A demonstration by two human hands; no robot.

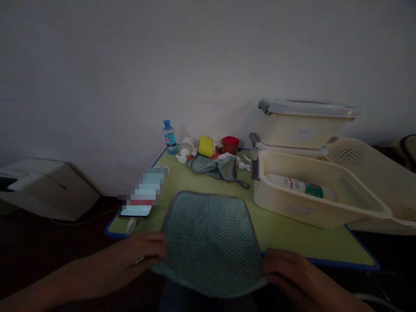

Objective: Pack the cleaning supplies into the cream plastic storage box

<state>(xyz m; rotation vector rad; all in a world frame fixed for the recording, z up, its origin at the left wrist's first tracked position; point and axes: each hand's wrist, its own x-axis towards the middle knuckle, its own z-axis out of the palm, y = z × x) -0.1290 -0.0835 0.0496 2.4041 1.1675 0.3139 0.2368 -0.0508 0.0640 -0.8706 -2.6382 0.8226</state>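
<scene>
A grey-green cleaning cloth (211, 238) with a dark stitched edge is spread out, its far part lying on the green table (279, 234). The near part hangs past the table's front edge. My left hand (146, 253) pinches the cloth's left side near the front corner. On the opposite side, my right hand (286, 268) has its fingers closed on the right edge. Behind lies a second, crumpled cloth (214, 167) of similar grey colour.
A phone (146, 190) with a cable lies at left. At the back are a blue bottle (169, 138), a yellow sponge (206, 146) and a red round item (229, 145). Cream bins (292, 210) stand at right, one holding a white bottle (292, 184), beside a perforated basket (367, 164).
</scene>
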